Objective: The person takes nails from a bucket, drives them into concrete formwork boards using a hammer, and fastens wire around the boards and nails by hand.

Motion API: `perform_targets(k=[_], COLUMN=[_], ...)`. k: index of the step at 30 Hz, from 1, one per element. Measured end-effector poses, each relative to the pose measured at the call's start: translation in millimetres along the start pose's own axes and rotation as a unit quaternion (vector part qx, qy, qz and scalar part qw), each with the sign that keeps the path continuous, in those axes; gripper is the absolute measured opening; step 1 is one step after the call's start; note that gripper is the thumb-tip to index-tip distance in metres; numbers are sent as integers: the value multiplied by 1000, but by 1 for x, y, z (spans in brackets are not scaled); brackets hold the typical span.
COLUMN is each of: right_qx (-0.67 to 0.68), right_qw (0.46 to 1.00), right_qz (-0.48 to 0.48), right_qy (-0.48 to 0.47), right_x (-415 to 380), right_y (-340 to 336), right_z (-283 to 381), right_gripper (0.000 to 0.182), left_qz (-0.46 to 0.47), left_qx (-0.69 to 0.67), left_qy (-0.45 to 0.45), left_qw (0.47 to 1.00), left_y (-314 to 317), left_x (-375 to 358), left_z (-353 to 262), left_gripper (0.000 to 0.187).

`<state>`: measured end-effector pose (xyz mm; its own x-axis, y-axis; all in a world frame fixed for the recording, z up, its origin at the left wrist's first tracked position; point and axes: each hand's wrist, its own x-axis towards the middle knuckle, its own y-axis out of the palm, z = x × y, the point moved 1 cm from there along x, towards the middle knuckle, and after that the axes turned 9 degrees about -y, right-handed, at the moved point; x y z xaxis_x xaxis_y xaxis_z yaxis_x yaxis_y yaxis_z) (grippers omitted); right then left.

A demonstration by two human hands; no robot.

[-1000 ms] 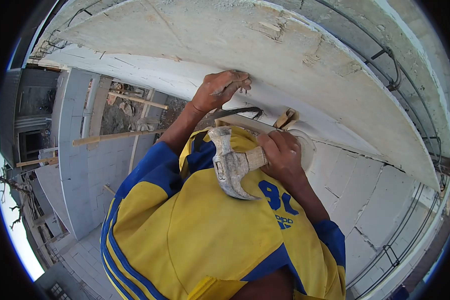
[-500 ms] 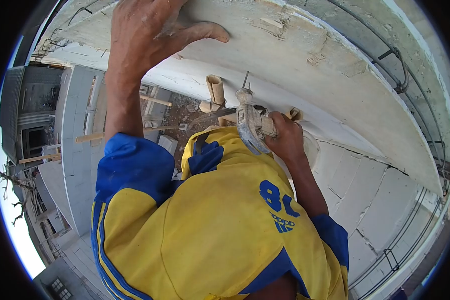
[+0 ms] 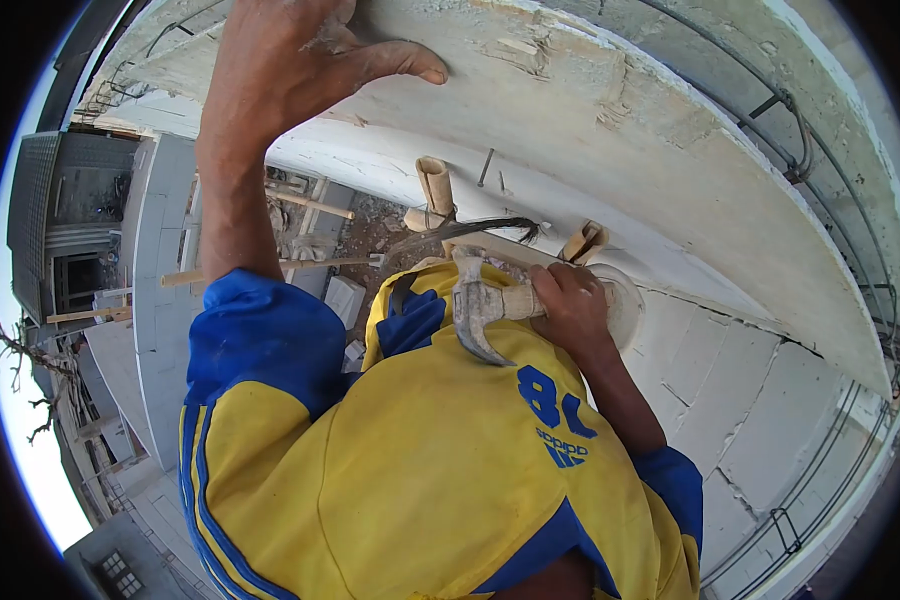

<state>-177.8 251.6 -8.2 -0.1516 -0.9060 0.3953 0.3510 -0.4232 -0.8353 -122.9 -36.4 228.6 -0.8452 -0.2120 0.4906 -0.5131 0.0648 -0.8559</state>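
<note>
Before the chest, hammer (image 3: pixel 482 308): head view; held roughly level in front of the yellow shirt (image 3: pixel 420 430), head to the left, claw curving near, toward the cloth.
Right hand (image 3: pixel 573 303): fingers wrapped around the hammer's handle.
Left hand (image 3: pixel 295 70): raised at the far left, over the pale panel (image 3: pixel 690 160); thumb spread, other fingers cut off by the frame, so their state cannot be told.
Metal pin (image 3: pixel 486 167): just nearer than the panel's edge, apart from both hands and the hammer.
Tan tube (image 3: pixel 433 185): left of the pin, nearer.
Step in hand: judged a reach to, or steadying of, the panel, with the hammer held idle.
Next move: any swing would call for the claw clear of the shirt and the left hand outside its path.
</note>
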Motion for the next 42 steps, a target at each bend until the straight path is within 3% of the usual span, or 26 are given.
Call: perform_targets(k=[4,6,8,10,13,14,17,18,20,24,25,26,28,30,32,34,36,37,39,42], right_qx=[-5,17,26,38,81,82,16,16,137,43,17,16,31,67,27,9,-35,-35,25,40], right_qw=[993,997,984,989,993,993,993,993,983,989,995,995,991,989,982,985,991,991,990,990], right_qz=[-72,-55,-9,-22,-51,-51,-78,-81,-90,-115,-80,-80,-97,-131,-160,-161,-34,-36,-140,-138], right_qy=[-89,-54,174,143,-73,-73,91,85,86,-77,49,51,83,37,-101,-55,128,128,5,-4], right_x=[9,20,27,24,22,24,30,33,24,28,36,29,40,34,31,39,49,45,38,34], right_y=[3,10,30,19,-1,4,34,33,23,9,22,27,21,12,12,30,43,40,27,29], right_z=[-3,-19,-39,-20,14,9,-22,-19,3,-5,-18,-18,-12,-3,-3,-20,-25,-20,-6,-20], right_gripper=[44,44,44,44,48,48,50,50,49,45,44,44,43,40,37,35,45,45,39,41], left_qz=[-9,-6,5,0,18,29,10,6,19,-20,-4,11,-4,-3,-23,-7,10,12,6,-3], left_qx=[-26,-57,-21,-29,-26,-2,-46,-42,-55,-46,-34,-22,-24,-32,25,26,31,28,27,0], left_qy=[17,16,6,11,2,-12,-23,-23,-35,22,-18,-59,-46,-36,-6,-25,-50,-45,-41,-21], left_qw=[999,998,1000,1000,999,1000,999,999,998,999,999,998,999,999,999,999,998,999,999,1000], left_y=[2,2,2,2,-3,-6,4,1,1,1,0,-1,0,1,-3,-6,-8,-7,-8,-7], left_x=[2,1,1,3,5,6,0,1,1,3,2,0,2,0,0,3,1,0,2,3], left_z=[0,1,1,4,-10,-14,4,3,-1,-2,-4,-6,-4,-8,-15,-17,-17,-17,-16,-19], left_gripper=[55,54,53,52,51,51,50,50,50,51,52,53,53,53,53,52,52,52,52,51])
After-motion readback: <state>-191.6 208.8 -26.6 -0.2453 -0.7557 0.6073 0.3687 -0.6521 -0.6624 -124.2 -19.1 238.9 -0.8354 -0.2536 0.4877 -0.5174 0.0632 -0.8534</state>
